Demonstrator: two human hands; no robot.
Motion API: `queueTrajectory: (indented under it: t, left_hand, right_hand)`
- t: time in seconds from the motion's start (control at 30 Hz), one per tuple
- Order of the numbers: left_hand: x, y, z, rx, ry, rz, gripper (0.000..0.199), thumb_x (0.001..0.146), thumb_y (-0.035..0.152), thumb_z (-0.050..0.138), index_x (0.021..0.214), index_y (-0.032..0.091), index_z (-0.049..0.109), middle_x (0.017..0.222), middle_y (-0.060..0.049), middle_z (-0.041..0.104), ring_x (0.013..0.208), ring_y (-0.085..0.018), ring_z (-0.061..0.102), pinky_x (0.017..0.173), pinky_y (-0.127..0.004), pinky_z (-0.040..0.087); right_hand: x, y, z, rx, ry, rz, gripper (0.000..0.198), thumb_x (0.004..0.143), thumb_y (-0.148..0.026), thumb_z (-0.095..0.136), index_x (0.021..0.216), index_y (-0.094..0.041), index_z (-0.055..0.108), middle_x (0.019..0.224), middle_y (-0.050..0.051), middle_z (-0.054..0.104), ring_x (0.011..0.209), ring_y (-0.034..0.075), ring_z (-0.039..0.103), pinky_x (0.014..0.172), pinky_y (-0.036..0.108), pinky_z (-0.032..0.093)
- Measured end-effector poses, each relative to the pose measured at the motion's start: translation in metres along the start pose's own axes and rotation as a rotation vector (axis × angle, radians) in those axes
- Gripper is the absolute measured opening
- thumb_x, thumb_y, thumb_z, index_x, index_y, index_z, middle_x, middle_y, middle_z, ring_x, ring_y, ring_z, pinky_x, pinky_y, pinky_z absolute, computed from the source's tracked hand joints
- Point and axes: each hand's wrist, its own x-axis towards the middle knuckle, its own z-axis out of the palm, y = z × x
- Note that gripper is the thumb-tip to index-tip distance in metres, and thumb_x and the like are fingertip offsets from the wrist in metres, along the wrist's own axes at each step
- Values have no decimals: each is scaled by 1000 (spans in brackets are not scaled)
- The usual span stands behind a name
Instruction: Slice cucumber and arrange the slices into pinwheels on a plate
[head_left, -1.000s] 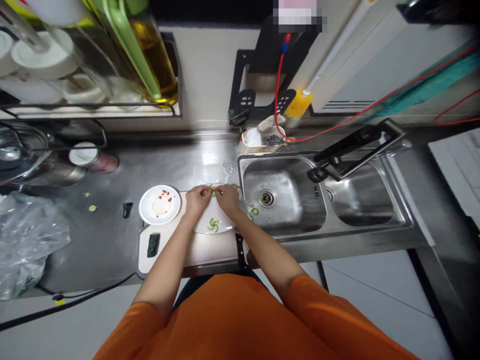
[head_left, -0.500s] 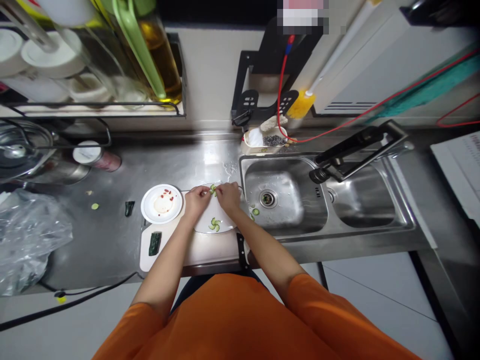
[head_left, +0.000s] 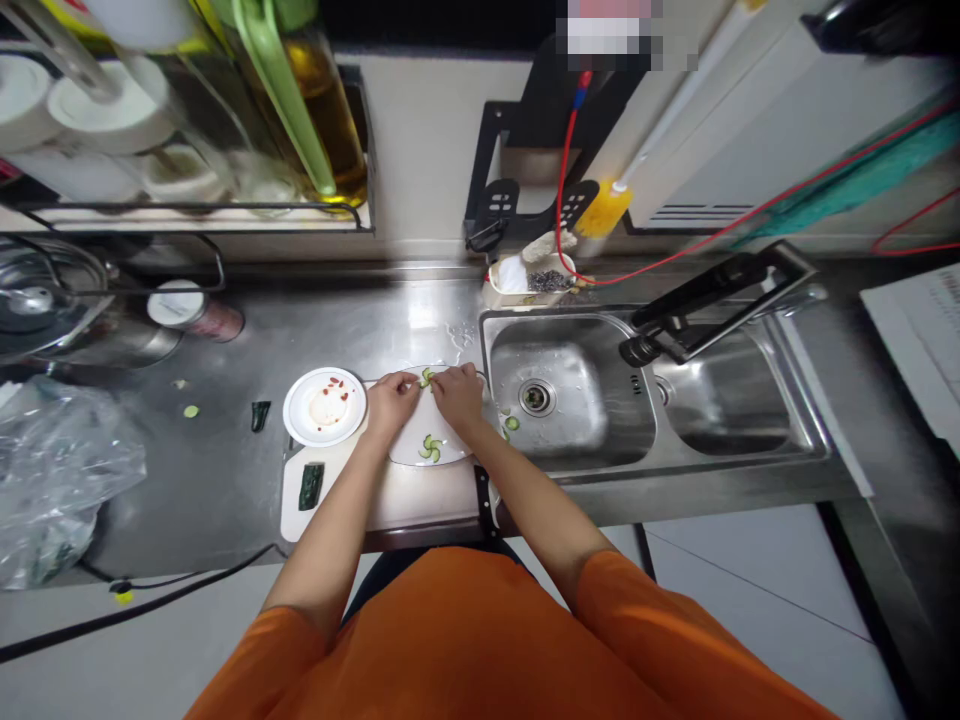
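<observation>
A steel sink was set right of a pale cutting board. On the board, a large white plate was partly covered by the left hand and right hand. Red bits were held in a small white plate alongside. A dark cucumber piece was seen on the board. On the large plate, pale, green-edged cucumber slices were arranged in a pinwheel; others were partly hidden between bent fingers, whether pinched could not be told.
</observation>
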Motion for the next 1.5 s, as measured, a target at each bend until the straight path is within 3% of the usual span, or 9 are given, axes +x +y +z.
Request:
queueTrajectory:
  t: [0.53,1.17,1.3,1.5]
  left_hand:
    - [-2,-1,-2,5,10,2,20,71,27,58,83,20,71,69,0,64,64,-12,55,71,-24,44]
    - [-5,4,-12,13,67,26,18,71,23,56,80,20,71,70,0,65,65,-13,56,72,-24,45]
    - [-18,-1,-28,56,130,-40,19,73,24,53,81,19,70,75,-2,67,70,-15,58,75,-26,45]
    - [-29,-35,-63,182,313,-293,26,76,32,50,87,18,70,84,-5,69,76,-18,60,79,-29,45]
  right_hand:
    - [-2,-1,4,48,27,4,26,93,-32,44,100,-25,67,101,5,64,102,24,40,78,35,30]
    - [-6,-4,-10,151,59,84,25,91,-27,47,98,-24,70,97,3,67,98,22,44,82,33,31]
    - [-20,-7,-15,191,79,67,21,89,-25,50,93,-23,70,92,3,68,95,22,45,81,32,31]
    - [-55,-13,-14,198,17,3,19,88,-25,51,89,-23,71,88,3,67,93,21,45,79,31,32]
